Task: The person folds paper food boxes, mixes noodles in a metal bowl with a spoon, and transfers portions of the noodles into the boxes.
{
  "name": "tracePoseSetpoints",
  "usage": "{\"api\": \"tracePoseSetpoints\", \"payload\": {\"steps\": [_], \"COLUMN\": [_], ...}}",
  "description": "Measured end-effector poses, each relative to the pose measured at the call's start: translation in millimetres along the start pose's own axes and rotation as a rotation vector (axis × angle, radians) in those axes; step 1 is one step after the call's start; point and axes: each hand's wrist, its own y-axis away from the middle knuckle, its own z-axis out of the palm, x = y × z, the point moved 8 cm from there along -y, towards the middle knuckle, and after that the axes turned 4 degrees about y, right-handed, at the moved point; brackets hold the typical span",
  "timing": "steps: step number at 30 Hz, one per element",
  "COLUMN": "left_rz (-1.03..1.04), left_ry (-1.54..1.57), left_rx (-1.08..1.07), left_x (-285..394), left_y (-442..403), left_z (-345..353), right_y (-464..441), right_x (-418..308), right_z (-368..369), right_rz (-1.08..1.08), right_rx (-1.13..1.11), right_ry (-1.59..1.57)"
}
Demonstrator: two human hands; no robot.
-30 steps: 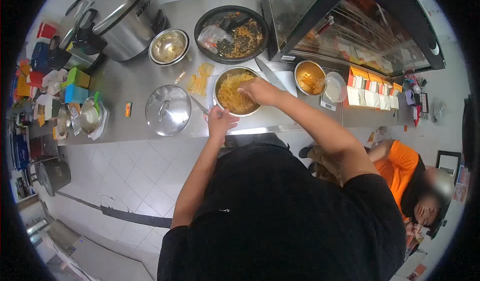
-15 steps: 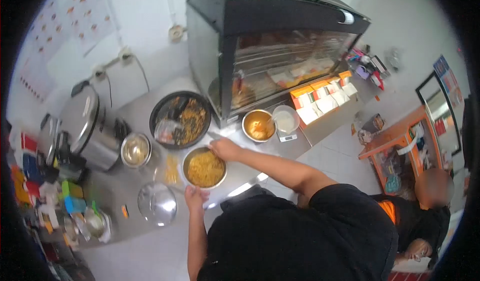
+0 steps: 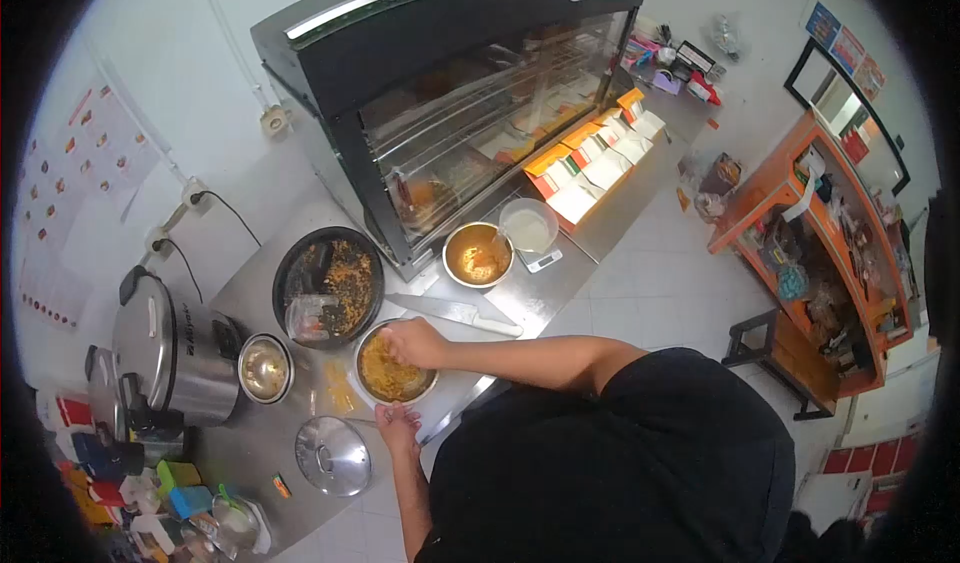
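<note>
A metal bowl (image 3: 362, 388) of yellow shredded or mashed food (image 3: 395, 373) stands on the steel counter in front of me. My right hand (image 3: 418, 343) reaches over its far rim with fingers curled down at the food; what they hold, if anything, is hidden. At the near rim, my left hand (image 3: 399, 425) grips the bowl from outside. A large knife with a white handle (image 3: 497, 328) lies flat just beyond my right hand. Behind the bowl is a black pan (image 3: 283, 313) with brown crumbly food and a clear plastic bag (image 3: 312, 316).
A glass lid (image 3: 333, 456) and a small steel bowl (image 3: 266, 368) are on the left, near a big pressure cooker (image 3: 190, 348). Farther right stand a bowl with orange contents (image 3: 479, 255), a plastic tub (image 3: 528, 226) on a scale, and a display cabinet (image 3: 330, 113) with boxes (image 3: 580, 198).
My right hand has moved from the bowl's far-right rim, by the knife, into the bowl. The left stays at the near rim. The view has turned, and a seated person at right has left it.
</note>
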Motion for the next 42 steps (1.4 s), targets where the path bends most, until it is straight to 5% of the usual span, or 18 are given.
{"api": "tracePoseSetpoints", "payload": {"steps": [4, 7, 10, 14, 16, 25, 29, 32, 35, 39, 42], "left_rz": [-0.008, -0.021, 0.027, 0.021, 0.021, 0.053, 0.023, 0.01, -0.004, -0.009, -0.013], "left_ry": [0.003, 0.051, 0.036, 0.012, -0.001, -0.069, -0.012, -0.009, -0.017, -0.004, -0.019], "left_rx": [0.037, 0.059, 0.023, 0.003, 0.012, -0.001, -0.025, -0.039, -0.036, -0.071, -0.045], "left_x": [-1.5, -1.8, 3.2, 15.7, 19.2, 11.0, -2.8, -7.2, -9.8, -9.4, -9.8], "left_y": [0.3, 1.1, -4.2, -5.4, -5.4, -4.3, -12.7, -15.8, -15.5, -19.1, -15.5], "left_z": [-2.6, -5.8, -4.0, 10.7, 17.1, 5.9, -5.5, -9.8, -14.4, -15.4, -15.6], "right_y": [-10.9, -6.4, -2.3, 7.4, 18.5, 13.7, -1.4, -15.2, -3.3, 12.7, -6.7], "right_x": [-14.6, 10.9, 19.5, 72.4, 94.4, 119.0, 104.0, 42.4, -45.0, -76.3, -71.9], "right_z": [27.0, 42.3, -2.3, 9.9, 22.7, 21.2, 0.5, -32.5, -19.8, 6.8, 7.6], "right_rz": [-0.458, -0.442, -0.068, 0.152, 0.514, 0.838, 0.73, 0.428, -0.482, -0.463, -0.609], "right_rx": [-0.096, -0.215, -0.104, -0.014, -0.067, 0.052, 0.096, 0.115, -0.059, -0.429, -0.358], "right_ry": [0.186, 0.371, 0.09, -0.062, -0.345, -0.772, -0.74, -0.356, 0.147, 0.258, 0.304]}}
